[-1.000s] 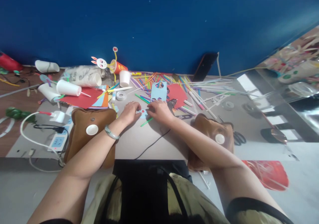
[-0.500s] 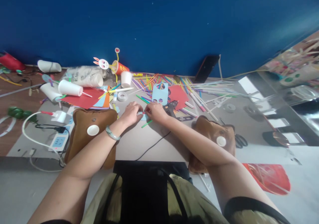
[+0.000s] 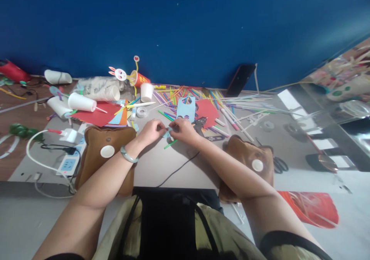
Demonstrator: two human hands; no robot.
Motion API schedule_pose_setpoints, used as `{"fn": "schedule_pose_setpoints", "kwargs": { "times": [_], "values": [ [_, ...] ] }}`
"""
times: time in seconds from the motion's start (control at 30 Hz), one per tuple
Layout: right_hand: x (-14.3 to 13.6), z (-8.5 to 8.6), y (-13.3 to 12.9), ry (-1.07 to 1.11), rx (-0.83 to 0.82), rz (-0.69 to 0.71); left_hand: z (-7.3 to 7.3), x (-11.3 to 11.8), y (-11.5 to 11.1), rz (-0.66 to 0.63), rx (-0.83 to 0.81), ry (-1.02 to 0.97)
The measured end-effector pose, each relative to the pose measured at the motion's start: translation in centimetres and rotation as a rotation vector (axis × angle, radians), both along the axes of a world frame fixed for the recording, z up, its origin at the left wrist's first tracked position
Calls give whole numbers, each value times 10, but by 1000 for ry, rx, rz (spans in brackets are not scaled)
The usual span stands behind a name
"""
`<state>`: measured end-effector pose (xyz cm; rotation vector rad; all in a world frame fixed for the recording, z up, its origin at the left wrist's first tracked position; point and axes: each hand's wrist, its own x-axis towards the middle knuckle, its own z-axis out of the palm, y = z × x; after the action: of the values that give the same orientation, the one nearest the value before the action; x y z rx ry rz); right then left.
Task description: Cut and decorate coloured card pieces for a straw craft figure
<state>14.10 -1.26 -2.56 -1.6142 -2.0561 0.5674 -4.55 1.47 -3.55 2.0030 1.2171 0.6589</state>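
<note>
Both hands meet over the middle of the grey table point(image 3: 176, 171). My left hand point(image 3: 153, 131) has thumb and forefinger pinched at the left edge of a small light-blue paper piece point(image 3: 167, 133). From the right, my right hand point(image 3: 184, 130) pinches the same piece. Its outline is partly hidden by my fingers. A green stick point(image 3: 170, 144) lies just below my right fingertips. Behind the right hand are a light-blue sheet with round holes point(image 3: 185, 108), a red sheet point(image 3: 207, 113) and a black glue gun point(image 3: 199, 125).
Brown cushions point(image 3: 96, 167) flank my forearms. Coloured sticks and markers point(image 3: 228, 117) lie at the back, with white paper cups point(image 3: 82, 102) at the left. A power strip point(image 3: 69, 163) with cables sits at left; black scissors point(image 3: 280, 164) lie at right.
My hands have shifted slightly, and the fingers now pinch the blue piece nearer its upper part. The red spot between the fingertips is no longer visible.
</note>
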Motion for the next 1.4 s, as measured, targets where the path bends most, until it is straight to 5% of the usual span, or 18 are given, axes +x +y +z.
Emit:
{"fn": "schedule_pose_setpoints", "kwargs": {
  "times": [0.27,0.4,0.8,1.13,1.27,1.4],
  "values": [
    [-2,8,-6,360,-130,-30,19,-1,-4,58,-435,-309],
    [-3,15,-10,476,-140,-16,24,-5,-6,32,-516,-336],
    [4,27,-14,623,-108,-75,23,-10,-3,31,-476,-405],
    [16,29,-16,521,-12,-61,14,-18,-2,121,22,202],
    [15,25,-21,328,138,46,12,-15,-3,93,138,27],
    [12,20,-26,123,301,142,21,-8,-8,-32,-123,-297]
  ]
}}
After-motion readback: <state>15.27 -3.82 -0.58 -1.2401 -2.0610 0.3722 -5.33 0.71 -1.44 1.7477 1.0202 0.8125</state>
